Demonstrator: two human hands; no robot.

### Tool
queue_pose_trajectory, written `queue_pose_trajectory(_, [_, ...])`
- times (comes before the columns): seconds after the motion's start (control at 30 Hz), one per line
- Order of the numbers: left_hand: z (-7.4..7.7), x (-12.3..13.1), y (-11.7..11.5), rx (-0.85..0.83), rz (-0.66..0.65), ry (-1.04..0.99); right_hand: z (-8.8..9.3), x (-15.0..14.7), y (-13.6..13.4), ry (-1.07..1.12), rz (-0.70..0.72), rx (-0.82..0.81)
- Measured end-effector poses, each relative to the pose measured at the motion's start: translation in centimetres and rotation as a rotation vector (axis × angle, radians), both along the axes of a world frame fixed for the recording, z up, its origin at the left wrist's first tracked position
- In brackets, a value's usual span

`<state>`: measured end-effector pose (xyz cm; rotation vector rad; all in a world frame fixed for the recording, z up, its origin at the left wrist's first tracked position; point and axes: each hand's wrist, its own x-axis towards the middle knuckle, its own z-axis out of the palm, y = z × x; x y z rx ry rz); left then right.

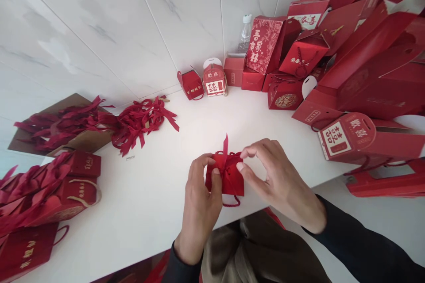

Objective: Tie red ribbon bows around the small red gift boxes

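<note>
A small red gift box (229,180) with a red ribbon (226,147) on top stands near the front edge of the white table (149,194). My left hand (199,203) grips the box's left side, thumb pressed on its top. My right hand (275,177) pinches the ribbon at the box's upper right between thumb and forefinger. One ribbon end sticks straight up. A red cord loop hangs below the box.
A heap of loose red ribbons (139,121) lies at the back left. Red bags (49,199) pile up at the left edge. Several red gift boxes (348,66) are stacked at the back right, two small ones (204,82) and a plastic bottle (245,33) by the wall.
</note>
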<state>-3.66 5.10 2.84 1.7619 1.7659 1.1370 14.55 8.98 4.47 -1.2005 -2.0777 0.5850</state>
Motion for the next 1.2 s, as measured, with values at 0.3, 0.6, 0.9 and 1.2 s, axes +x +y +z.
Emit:
queue_pose_trajectory(0.3, [-0.9,-0.5,-0.5,0.001,-0.046,0.055,0.6,-1.1,-2.3,-0.085,0.188,-0.203])
queue_pose_trajectory(0.6, [-1.1,-0.1,-1.2,0.009,-0.005,-0.125,1.5,0.5,-0.2,0.078,0.15,-0.294])
queue_pose_trajectory(0.9, [-1.5,-0.8,-1.7,-0.004,0.046,-0.071,-0.6,-0.5,2.9,0.039,0.112,-0.187])
queue_pose_trajectory(1.2, [-1.7,-0.6,-2.2,-0.005,0.052,-0.054,-1.5,0.4,2.4,-0.034,0.045,-0.156])
